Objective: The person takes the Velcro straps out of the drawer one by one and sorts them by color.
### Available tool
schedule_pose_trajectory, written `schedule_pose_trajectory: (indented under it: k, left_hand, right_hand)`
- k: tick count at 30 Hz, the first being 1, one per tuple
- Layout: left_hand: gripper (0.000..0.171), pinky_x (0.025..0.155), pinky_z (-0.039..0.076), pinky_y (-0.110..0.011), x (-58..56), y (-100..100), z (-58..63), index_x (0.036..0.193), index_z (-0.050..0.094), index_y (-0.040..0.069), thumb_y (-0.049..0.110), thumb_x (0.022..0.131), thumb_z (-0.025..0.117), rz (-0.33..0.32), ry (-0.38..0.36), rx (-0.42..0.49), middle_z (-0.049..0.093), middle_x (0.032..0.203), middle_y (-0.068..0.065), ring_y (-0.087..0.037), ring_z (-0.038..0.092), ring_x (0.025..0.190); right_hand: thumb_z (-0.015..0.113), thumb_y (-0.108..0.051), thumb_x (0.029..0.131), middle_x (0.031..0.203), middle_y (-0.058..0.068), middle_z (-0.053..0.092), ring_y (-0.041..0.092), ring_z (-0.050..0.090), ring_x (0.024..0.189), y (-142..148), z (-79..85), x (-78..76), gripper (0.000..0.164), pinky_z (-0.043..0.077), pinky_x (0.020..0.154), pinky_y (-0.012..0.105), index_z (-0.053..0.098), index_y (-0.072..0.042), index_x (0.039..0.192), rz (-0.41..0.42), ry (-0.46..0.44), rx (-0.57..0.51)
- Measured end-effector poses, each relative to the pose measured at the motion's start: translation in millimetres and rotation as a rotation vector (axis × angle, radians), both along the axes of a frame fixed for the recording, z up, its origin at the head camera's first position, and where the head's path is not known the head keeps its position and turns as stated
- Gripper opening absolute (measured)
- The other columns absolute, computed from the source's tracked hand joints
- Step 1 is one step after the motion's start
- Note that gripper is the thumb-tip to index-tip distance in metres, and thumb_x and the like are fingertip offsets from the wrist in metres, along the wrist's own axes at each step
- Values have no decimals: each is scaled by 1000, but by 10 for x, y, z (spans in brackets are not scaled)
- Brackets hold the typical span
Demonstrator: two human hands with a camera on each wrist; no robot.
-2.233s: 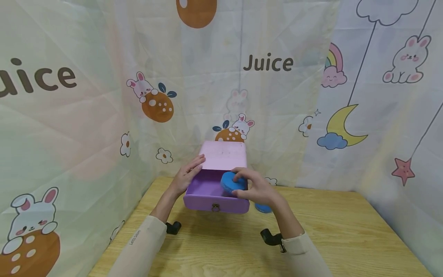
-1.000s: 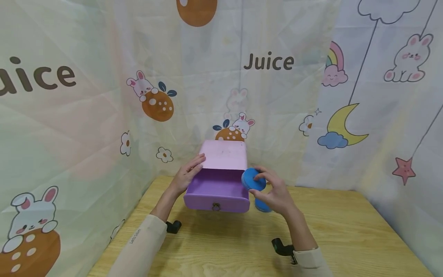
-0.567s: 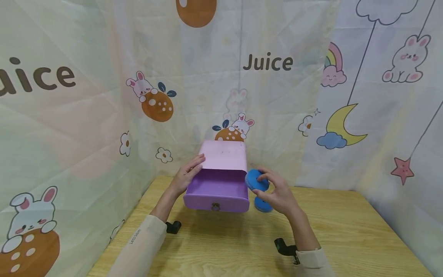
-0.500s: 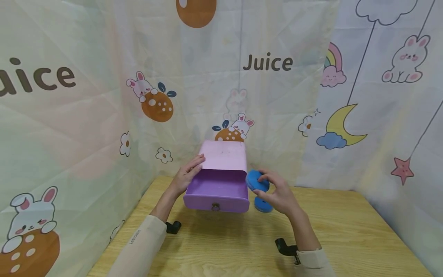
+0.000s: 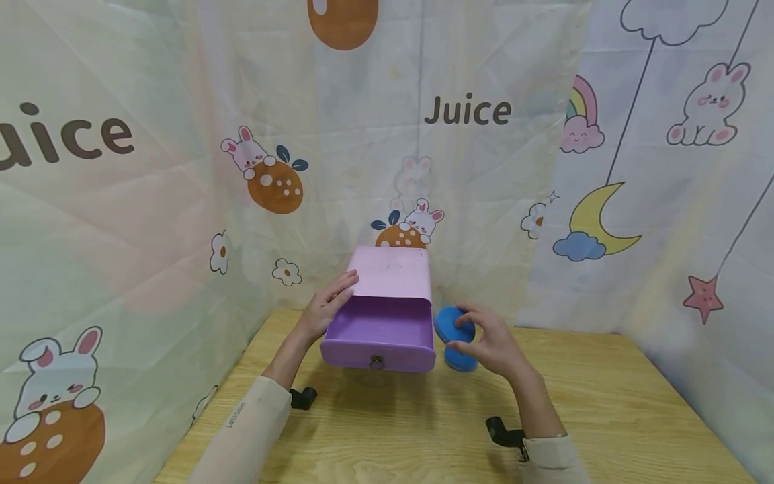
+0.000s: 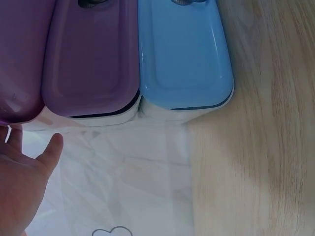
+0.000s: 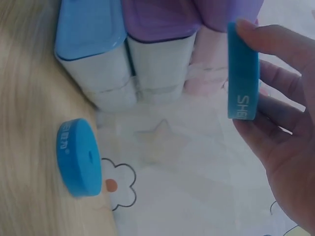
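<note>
My right hand [image 5: 492, 343] pinches a thick blue disc [image 5: 450, 324] between thumb and fingers, just right of a pulled-out purple drawer [image 5: 351, 356]. White letters show on the disc's rim in the right wrist view. A second blue disc [image 7: 78, 160], with a small hole in its face, stands on the table below; in the head view the held one partly covers it. My left hand [image 5: 323, 312] rests with extended fingers along the left side of the pink drawer casing [image 5: 390, 272]. Nothing shows in the visible part of the drawer; its back is hidden under the casing.
Beneath the pulled-out drawer, the left wrist view shows a closed purple drawer [image 6: 93, 59] and a closed blue drawer [image 6: 187, 54]. A printed curtain [image 5: 471, 168] hangs behind and beside the wooden table [image 5: 605, 390]. Black mounts [image 5: 504, 433] sit by both wrists.
My right hand has lifted the blue disc out of the drawer and moved it right, then slightly down towards the second disc. The left hand and drawer have stayed put.
</note>
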State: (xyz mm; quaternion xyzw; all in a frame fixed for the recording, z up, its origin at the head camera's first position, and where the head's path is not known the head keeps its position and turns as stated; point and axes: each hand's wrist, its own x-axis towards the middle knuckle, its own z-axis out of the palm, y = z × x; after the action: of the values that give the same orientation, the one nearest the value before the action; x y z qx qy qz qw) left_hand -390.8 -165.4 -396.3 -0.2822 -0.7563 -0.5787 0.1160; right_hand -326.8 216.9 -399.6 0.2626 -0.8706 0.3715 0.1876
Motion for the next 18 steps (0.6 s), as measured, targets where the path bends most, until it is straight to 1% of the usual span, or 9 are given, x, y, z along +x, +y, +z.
schedule_pose_trajectory:
  k: [4,10,14,18]
  left_hand:
    - [43,130,16,-54,-1,1,-6,150,54,4,20,110,53,2,3,-2,37,168,-9,-29,19,161]
    - [43,130,17,-53,-12,-6,-16,150,55,3,18,110,53,9,22,3,38,167,-11,-30,21,161]
    - [43,129,17,-56,-4,-4,-14,149,54,1,16,109,53,9,33,3,38,167,-13,-33,21,161]
    - [43,129,16,-57,-12,2,-17,149,54,1,17,109,53,15,38,-4,38,167,-14,-33,20,161]
  right_hand:
    - [95,-20,76,142,20,63,46,56,133,44,-64,-39,30,51,104,65,77,-12,98,2,-17,50]
    - [95,-20,75,145,19,62,48,54,136,107,-183,-105,31,51,105,62,79,-11,99,-11,-54,116]
    - [95,-20,76,145,18,62,49,54,136,143,-257,-135,27,51,105,62,78,-12,96,-25,-117,135]
    - [94,-22,77,145,19,62,49,51,139,178,-302,-157,26,49,108,63,76,-15,94,-27,-180,142]
